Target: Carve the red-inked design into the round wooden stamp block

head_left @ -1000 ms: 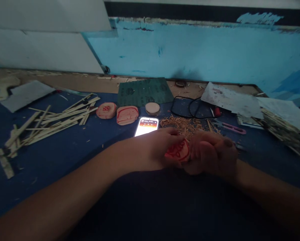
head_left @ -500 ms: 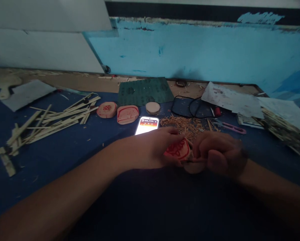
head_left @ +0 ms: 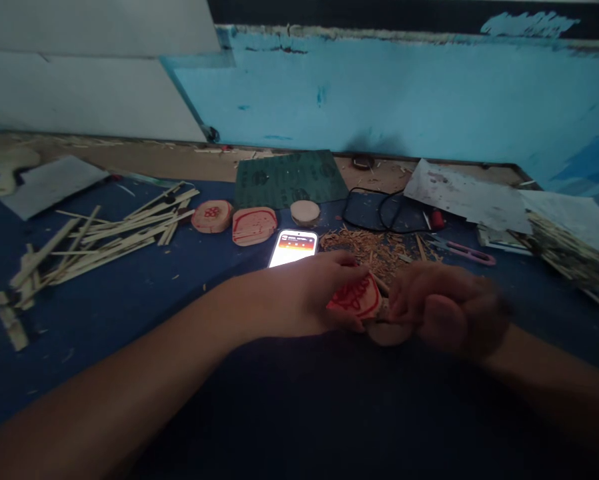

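My left hand [head_left: 324,293] grips a wood slice [head_left: 357,297] whose pale face carries a red drawn pattern. Close against its right edge, my right hand [head_left: 444,303] is closed, its fingers curled round something too dark and blurred to name. Below the patterned slice, between both hands, lies another pale round disc [head_left: 388,333]. A lit phone [head_left: 294,248] lies just behind my left wrist. Orange-brown wood shavings [head_left: 374,250] are heaped behind the hands.
Two red-marked wood slices [head_left: 254,225] and a plain round slice [head_left: 305,213] stand before a green sheet [head_left: 289,180]. Thin wood sticks [head_left: 114,233] pile up at left. A black cable [head_left: 369,213], a pink-handled cutter [head_left: 462,251] and papers [head_left: 469,200] lie at right.
My right hand has shifted slightly to the right and turned a little at the wrist. My left hand keeps its hold on the patterned slice.
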The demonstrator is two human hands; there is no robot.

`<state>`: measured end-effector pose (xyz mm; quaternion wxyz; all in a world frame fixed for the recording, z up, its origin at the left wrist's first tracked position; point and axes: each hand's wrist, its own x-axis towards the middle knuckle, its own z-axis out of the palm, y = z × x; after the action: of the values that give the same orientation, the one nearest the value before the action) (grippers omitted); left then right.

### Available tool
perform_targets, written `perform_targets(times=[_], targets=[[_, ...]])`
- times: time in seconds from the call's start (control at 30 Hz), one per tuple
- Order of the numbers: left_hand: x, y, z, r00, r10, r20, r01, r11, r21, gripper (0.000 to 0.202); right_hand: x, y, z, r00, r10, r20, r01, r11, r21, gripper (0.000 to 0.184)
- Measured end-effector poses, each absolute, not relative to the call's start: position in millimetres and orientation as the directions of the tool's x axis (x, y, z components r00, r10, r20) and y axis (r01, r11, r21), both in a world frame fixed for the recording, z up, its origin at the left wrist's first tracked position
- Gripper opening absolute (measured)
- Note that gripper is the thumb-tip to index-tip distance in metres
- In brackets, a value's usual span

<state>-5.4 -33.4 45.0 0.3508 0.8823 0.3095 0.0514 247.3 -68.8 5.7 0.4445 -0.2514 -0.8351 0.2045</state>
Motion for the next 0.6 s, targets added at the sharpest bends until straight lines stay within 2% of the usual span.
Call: perform_targets(times=[0.23,0.4,0.6], targets=[[-7.2,-31.5,40.6,0.812,0.577,-0.094,0.484,-0.573,0.661,0.054,245.4,-72.6,-0.6,-0.450,0.636,0.627,0.196,0.755,-0.625,0.023],[-5.7,-28.2,40.2,0.831,0.548,-0.095,0.453,-0.569,0.686,0.042,238.1,-70.4,3.7,-0.485,0.606,0.630,0.267,0.789,-0.554,0.020],[-2.6,-32.3,49.0,0.828,0.545,-0.134,0.483,-0.569,0.666,0.037,229.2,-66.1,18.4,-0.522,0.620,0.586,0.358,0.782,-0.510,0.023]])
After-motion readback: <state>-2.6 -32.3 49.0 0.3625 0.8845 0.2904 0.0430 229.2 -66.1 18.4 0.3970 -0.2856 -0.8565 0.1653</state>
